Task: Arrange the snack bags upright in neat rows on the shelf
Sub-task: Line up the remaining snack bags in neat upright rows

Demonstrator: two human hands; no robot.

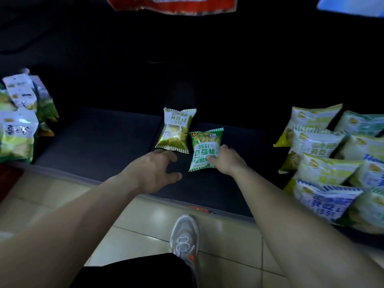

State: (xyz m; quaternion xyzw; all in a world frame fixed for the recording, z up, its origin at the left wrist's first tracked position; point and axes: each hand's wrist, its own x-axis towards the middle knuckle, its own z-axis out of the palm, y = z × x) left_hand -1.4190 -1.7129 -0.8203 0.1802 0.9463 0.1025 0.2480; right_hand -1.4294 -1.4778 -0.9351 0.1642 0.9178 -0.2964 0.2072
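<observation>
Two small snack bags lie on the dark bottom shelf. A yellow-green bag lies further back with its print right way up. A green bag sits just in front of it, its print upside down. My right hand pinches the green bag's right edge, thumb on its face. My left hand hovers over the shelf just left of the green bag, fingers spread and holding nothing, its fingertips close to the yellow-green bag's lower edge.
A heap of several similar bags lies tumbled at the shelf's right. More bags stand at the left end. A red bag hangs from above. The shelf's front lip borders tiled floor, where my shoe stands.
</observation>
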